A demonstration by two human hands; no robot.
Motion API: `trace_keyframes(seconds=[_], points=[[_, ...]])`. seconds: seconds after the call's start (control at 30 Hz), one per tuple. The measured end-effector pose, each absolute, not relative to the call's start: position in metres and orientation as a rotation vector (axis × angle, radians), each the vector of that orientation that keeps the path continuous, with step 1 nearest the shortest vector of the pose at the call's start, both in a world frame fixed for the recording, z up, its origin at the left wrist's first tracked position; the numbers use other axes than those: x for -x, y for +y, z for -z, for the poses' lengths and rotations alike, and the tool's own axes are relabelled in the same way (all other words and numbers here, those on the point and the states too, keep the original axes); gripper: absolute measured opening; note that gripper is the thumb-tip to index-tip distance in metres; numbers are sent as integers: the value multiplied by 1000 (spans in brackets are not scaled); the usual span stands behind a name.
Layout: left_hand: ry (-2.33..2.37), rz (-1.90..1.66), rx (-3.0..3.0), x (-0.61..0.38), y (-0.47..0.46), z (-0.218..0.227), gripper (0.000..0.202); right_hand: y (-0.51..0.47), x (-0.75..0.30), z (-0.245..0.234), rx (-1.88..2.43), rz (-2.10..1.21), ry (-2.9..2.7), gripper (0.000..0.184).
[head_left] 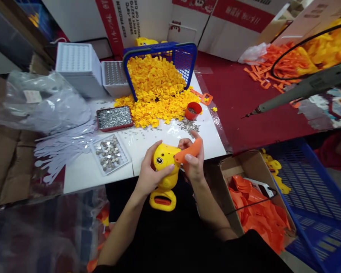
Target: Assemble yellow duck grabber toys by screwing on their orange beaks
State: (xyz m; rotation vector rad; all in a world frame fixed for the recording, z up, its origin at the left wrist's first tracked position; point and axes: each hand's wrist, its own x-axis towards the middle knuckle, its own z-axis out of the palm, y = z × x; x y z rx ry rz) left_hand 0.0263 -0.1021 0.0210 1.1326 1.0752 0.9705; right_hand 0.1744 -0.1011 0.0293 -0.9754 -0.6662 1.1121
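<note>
A yellow toy is held before the worker's torso, at the near edge of the table, with its handle pointing down toward the lap. Its side is gripped by the left hand. A curved orange piece is pinched between thumb and fingers of the right hand and is brought against the toy, or very close to it; contact cannot be told for certain.

The body appears largely assembled: an eye is in place, and an orange strip is seen within the handle opening. The orange piece is judged not yet fastened, since it is supported by the hand. Much is left in stock: similar orange pieces are heaped in a carton at the right, and small yellow parts are spilled from a basket. Metal pieces and discs are kept in separate trays. A driver is seen at the right, untouched by either hand.
</note>
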Motion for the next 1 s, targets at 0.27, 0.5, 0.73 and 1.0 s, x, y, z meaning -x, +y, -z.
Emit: trace_keyframes(seconds=[0.27,0.5,0.73,1.0], points=[[1006,-954,-1082,-8,-103,-9,73,-96,-153,-13,970,-1232,-619,65],[1079,-952,-1279,-2,-103,-12,70,-102,-138,-14,934,-1105,-635,57],[997,-861,-1175,6,-101,-20,72,-98,-137,-14,914,-1148,-635,58],[1086,-833,-1040,9,-100,-40,79,-110,-127,-22,983,-1016,-889,66]])
